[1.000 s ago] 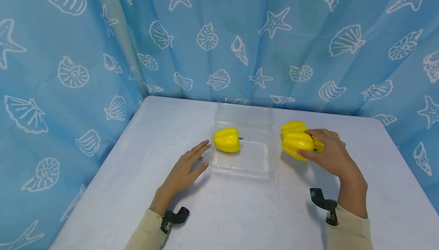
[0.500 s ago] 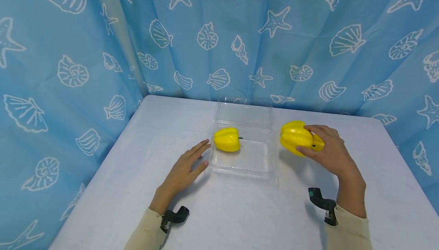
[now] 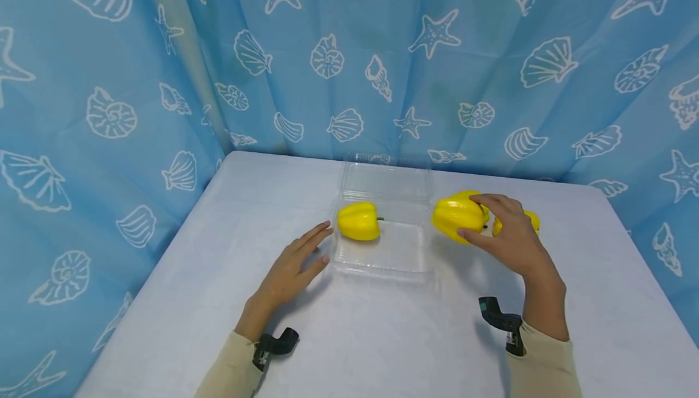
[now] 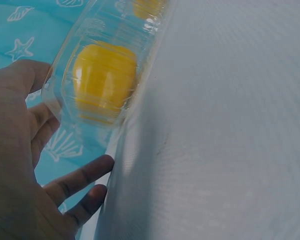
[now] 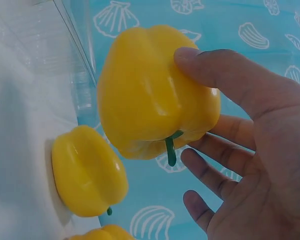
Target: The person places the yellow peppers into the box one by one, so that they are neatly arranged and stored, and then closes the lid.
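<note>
My right hand (image 3: pixel 510 231) grips a yellow bell pepper (image 3: pixel 454 217) between thumb and fingers, raised off the table just right of a clear plastic clamshell box (image 3: pixel 382 269). In the right wrist view the thumb presses one side of this pepper, and its green stem (image 5: pixel 171 150) points toward the palm. Another yellow bell pepper (image 3: pixel 357 222) lies in the left part of the box's base. My left hand (image 3: pixel 289 273) is beside the box's left edge, fingers extended; the left wrist view shows fingers (image 4: pixel 37 75) at the box corner.
More yellow peppers lie on the white table (image 3: pixel 349 337) beyond and beside my right hand, one pepper (image 3: pixel 534 221) partly hidden by it. The box's lid (image 3: pixel 386 179) lies open toward the back. A blue curtain (image 3: pixel 327 82) with shell prints hangs behind and at the left.
My right hand has carried the held pepper left toward the box and slightly up, uncovering peppers behind it. The left hand stays about where it was beside the box.
</note>
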`<control>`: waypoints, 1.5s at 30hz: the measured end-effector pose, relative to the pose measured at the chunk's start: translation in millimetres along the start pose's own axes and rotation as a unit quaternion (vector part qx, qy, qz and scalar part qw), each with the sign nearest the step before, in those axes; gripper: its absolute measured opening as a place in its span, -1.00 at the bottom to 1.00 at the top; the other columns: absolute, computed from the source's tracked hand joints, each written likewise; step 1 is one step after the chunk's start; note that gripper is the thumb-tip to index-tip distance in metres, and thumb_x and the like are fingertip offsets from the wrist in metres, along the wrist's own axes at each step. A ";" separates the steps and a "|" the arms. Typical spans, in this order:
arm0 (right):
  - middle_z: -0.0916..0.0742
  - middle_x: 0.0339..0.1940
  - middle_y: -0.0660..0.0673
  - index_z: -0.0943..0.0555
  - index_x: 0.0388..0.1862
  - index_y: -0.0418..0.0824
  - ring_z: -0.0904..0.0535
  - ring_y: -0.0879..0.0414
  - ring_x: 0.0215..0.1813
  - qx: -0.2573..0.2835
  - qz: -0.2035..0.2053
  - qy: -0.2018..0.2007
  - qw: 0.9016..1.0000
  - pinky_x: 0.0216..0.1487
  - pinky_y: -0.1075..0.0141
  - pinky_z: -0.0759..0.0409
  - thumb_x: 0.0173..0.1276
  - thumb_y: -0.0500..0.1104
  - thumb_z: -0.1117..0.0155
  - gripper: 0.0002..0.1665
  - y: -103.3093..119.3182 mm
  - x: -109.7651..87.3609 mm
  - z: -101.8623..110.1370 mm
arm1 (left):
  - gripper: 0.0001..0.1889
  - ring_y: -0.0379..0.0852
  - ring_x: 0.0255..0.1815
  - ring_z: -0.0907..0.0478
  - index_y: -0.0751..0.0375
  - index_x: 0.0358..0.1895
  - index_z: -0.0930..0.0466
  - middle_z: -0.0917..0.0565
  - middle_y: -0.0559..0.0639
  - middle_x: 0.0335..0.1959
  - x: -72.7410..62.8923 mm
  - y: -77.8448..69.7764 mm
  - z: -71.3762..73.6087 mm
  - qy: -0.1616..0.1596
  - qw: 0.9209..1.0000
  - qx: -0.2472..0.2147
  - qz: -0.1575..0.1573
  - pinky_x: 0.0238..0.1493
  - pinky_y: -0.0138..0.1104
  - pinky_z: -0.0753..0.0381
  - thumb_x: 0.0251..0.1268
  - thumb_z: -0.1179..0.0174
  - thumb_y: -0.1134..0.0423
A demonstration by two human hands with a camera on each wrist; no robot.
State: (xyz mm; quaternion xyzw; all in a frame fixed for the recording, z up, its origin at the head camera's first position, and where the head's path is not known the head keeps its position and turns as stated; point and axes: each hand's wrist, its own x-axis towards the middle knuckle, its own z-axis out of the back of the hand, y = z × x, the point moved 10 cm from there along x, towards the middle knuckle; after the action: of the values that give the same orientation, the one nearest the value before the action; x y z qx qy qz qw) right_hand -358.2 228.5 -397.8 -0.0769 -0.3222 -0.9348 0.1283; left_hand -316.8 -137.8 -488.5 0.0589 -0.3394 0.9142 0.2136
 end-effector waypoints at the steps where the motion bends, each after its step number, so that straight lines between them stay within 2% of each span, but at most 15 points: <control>1: -0.45 0.37 -0.28 -0.44 0.39 -0.21 -0.19 -0.30 0.38 0.000 0.000 -0.002 1.000 0.20 -0.43 -0.22 0.20 0.14 -0.52 -0.12 0.6 0.2 -0.1 | -0.40 -0.13 0.17 -0.54 -0.25 0.57 -0.15 -0.07 -0.36 0.59 0.2 0.0 0.3 0.000 1.000 0.000 -0.001 0.39 0.10 -0.26 0.54 -0.03 -0.07; 8: -0.47 0.36 -0.25 -0.47 0.38 -0.19 -0.20 -0.27 0.37 0.024 0.016 -0.014 0.999 0.23 -0.36 -0.22 0.19 0.06 -0.55 -0.17 6.4 1.9 -3.5 | -0.40 -0.15 0.18 -0.52 -0.24 0.57 -0.17 -0.06 -0.41 0.58 0.9 0.8 0.0 0.000 1.000 -0.004 -0.001 0.39 0.08 -0.27 0.53 -0.03 -0.08; 15: -0.45 0.40 -0.20 -0.46 0.41 -0.10 -0.20 -0.23 0.38 0.037 -0.001 -0.009 0.999 0.21 -0.38 -0.24 0.22 0.12 -0.52 -0.17 9.1 0.3 -11.1 | -0.40 -0.16 0.20 -0.52 -0.25 0.57 -0.17 -0.06 -0.42 0.58 -4.7 0.4 -10.1 0.009 1.000 -0.011 0.005 0.41 0.06 -0.25 0.53 0.04 -0.17; 22: -0.45 0.39 -0.19 -0.47 0.40 -0.10 -0.21 -0.22 0.39 0.045 0.018 -0.002 0.999 0.27 -0.36 -0.23 0.21 0.12 -0.52 -0.17 23.0 8.9 -22.2 | -0.40 -0.14 0.17 -0.52 -0.25 0.57 -0.16 -0.05 -0.40 0.58 -5.8 -1.1 -3.2 0.002 1.000 0.000 0.008 0.39 0.08 -0.28 0.54 -0.02 -0.10; 31: -0.45 0.39 -0.13 -0.47 0.39 -0.08 -0.22 -0.15 0.40 0.043 0.017 -0.003 0.999 0.34 -0.29 -0.21 0.19 0.07 -0.55 -0.19 26.9 15.7 -30.5 | -0.39 -0.12 0.17 -0.53 -0.27 0.57 -0.15 -0.05 -0.41 0.58 -3.0 0.9 0.0 0.001 1.000 0.004 0.007 0.38 0.09 -0.28 0.53 -0.04 -0.06; 38: -0.47 0.37 -0.11 -0.48 0.38 -0.05 -0.23 -0.14 0.40 0.045 0.032 0.000 0.998 0.35 -0.30 -0.17 0.18 0.11 -0.55 -0.19 32.6 21.4 -37.9 | -0.40 -0.16 0.17 -0.52 -0.30 0.57 -0.15 -0.05 -0.43 0.58 -2.3 3.4 0.0 0.000 1.000 0.000 0.011 0.39 0.08 -0.27 0.53 -0.01 -0.12; 45: -0.45 0.39 -0.12 -0.47 0.40 -0.06 -0.23 -0.15 0.41 0.040 0.029 0.009 0.999 0.37 -0.31 -0.17 0.19 0.15 -0.53 -0.16 34.0 25.2 -46.0 | -0.39 -0.17 0.18 -0.50 -0.30 0.57 -0.14 -0.04 -0.44 0.58 -0.3 3.3 -1.0 0.005 1.000 0.000 0.013 0.39 0.07 -0.27 0.53 0.07 -0.22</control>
State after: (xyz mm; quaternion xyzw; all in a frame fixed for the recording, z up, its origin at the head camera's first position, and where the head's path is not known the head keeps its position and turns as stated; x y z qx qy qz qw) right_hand -375.2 169.3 -408.2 -0.0720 -0.3562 -0.9176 0.1610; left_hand -317.9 -139.5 -491.2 0.0500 -0.3388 0.9172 0.2037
